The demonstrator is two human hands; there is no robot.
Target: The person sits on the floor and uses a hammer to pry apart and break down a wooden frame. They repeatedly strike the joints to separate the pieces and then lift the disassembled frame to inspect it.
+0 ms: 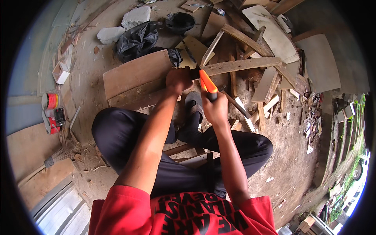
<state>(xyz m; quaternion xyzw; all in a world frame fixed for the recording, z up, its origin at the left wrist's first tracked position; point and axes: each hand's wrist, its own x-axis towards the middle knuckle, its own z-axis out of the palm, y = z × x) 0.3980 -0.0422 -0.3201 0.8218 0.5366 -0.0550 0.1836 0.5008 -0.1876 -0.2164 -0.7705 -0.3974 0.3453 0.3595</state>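
The right hand has fingers wrapped round the orange tool, likely stiff and light, best held there; the left hand's grip is unclear.

This looks like a rough woodworking space: planks, boards and scraps litter the dusty floor.

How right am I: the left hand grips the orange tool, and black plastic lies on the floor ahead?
Wrong hand: the head view shows the orange tool in the right hand, not the left hand. Black plastic does lie on the floor ahead.
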